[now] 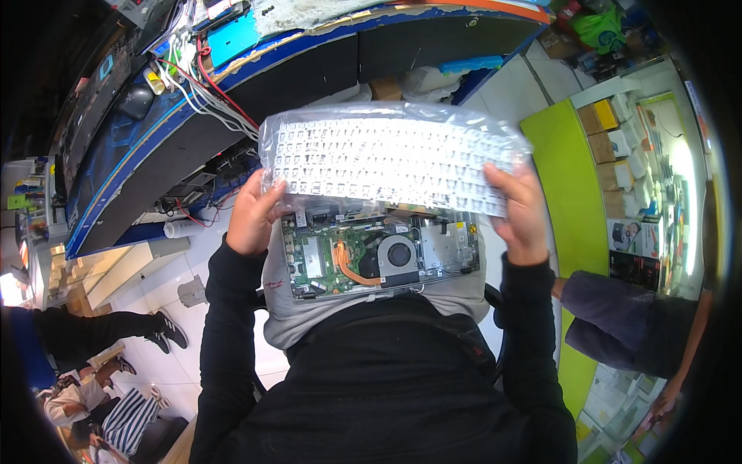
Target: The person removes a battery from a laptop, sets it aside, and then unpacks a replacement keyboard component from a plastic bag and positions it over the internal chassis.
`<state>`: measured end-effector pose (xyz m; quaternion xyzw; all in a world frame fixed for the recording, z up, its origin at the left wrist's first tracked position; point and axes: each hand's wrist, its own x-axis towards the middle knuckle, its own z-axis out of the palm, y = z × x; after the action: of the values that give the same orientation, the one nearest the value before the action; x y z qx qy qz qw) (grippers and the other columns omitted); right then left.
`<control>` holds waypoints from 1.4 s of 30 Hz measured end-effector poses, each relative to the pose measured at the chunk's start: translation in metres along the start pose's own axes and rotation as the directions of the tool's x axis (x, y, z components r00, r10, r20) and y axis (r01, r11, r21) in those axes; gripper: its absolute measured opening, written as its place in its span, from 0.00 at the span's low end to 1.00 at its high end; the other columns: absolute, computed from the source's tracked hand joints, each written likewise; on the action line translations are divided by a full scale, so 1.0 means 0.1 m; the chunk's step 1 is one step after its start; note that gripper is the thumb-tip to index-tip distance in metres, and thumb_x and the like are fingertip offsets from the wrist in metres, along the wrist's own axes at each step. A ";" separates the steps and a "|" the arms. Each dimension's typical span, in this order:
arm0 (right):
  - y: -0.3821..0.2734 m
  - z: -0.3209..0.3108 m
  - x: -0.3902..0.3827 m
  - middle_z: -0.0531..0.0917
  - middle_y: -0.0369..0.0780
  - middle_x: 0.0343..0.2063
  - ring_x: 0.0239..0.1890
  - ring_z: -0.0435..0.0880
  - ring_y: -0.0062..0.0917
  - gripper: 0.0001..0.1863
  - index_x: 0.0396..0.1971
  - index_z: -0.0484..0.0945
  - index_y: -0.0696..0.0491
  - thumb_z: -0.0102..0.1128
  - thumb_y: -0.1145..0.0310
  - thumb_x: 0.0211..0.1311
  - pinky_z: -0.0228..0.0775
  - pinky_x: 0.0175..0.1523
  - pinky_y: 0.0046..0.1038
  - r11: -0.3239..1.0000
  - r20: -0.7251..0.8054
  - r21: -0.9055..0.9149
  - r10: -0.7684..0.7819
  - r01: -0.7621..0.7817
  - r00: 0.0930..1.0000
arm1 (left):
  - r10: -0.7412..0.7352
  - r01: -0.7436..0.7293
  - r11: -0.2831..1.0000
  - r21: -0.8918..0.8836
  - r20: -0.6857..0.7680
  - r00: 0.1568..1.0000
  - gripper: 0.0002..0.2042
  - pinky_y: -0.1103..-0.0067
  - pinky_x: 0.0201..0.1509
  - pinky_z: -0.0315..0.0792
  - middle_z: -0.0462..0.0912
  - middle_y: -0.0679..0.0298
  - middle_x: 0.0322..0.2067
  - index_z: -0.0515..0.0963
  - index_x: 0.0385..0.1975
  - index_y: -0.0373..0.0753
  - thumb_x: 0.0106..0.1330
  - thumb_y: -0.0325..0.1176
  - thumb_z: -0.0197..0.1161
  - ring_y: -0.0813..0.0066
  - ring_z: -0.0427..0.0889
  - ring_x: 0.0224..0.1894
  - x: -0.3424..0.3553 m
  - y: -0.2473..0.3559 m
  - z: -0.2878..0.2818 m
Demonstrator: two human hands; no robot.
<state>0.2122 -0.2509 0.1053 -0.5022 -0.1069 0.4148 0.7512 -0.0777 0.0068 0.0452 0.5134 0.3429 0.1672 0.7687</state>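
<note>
Between my two hands I hold up a laptop keyboard [371, 158] in a clear plastic bag, its pale side with rows of small dark marks facing me. My left hand [253, 215] pinches its lower left corner, thumb on top. At the right end my right hand [519, 210] grips the bag's edge, also thumb on top. Below it, on my lap, lies an opened laptop base [359, 263] with a green circuit board, copper heat pipe and round black fan [399, 255] showing. The keyboard hides the laptop's far edge.
Ahead stands a blue-edged workbench [309, 58] with cables [205, 97] hanging off its left part. To the right is a lime-green counter [553, 155] beside shelves of boxes. One person's leg [610, 309] is close on the right; other people sit or stand at the left.
</note>
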 end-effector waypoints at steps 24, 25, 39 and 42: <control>0.14 1.58 -1.22 0.82 0.50 0.52 0.54 0.82 0.47 0.26 0.54 0.80 0.59 0.65 0.59 0.60 0.76 0.57 0.38 -0.154 0.748 -0.659 -0.239 0.736 0.620 | 0.297 -0.300 0.951 -0.067 -0.051 0.953 0.25 0.62 0.70 0.69 0.67 0.44 0.68 0.60 0.71 0.28 0.77 0.33 0.45 0.52 0.73 0.67 -1.09 0.44 0.76; 0.09 1.53 -1.14 0.82 0.50 0.50 0.53 0.82 0.47 0.26 0.53 0.80 0.60 0.68 0.59 0.57 0.75 0.56 0.39 0.006 0.756 -0.619 -0.264 0.785 0.599 | 0.236 -0.234 0.937 -0.259 -0.024 0.971 0.25 0.61 0.70 0.69 0.68 0.44 0.67 0.59 0.71 0.28 0.77 0.32 0.44 0.52 0.74 0.66 -0.98 0.41 0.66; 0.59 0.15 -0.49 0.83 0.40 0.44 0.45 0.84 0.22 0.18 0.55 0.75 0.62 0.55 0.62 0.78 0.79 0.50 0.27 0.824 0.203 -0.479 0.440 -0.304 0.875 | 0.149 -0.075 0.920 -0.385 0.165 0.975 0.17 0.71 0.57 0.80 0.82 0.56 0.51 0.73 0.60 0.32 0.78 0.35 0.53 0.68 0.84 0.51 0.33 0.16 -0.04; 0.77 0.20 -0.35 0.79 0.38 0.46 0.45 0.81 0.21 0.18 0.55 0.74 0.60 0.54 0.62 0.78 0.81 0.47 0.28 0.829 0.206 -0.341 0.526 -0.444 0.825 | 0.112 -0.019 0.917 -0.399 0.211 0.971 0.15 0.71 0.57 0.80 0.82 0.57 0.51 0.74 0.58 0.33 0.78 0.34 0.54 0.68 0.84 0.51 0.48 -0.01 -0.02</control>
<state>0.1386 -0.2519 0.0586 -0.5462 -0.1410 0.6438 0.5170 -0.0452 0.0366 0.0267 0.3751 0.1935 0.1981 0.8847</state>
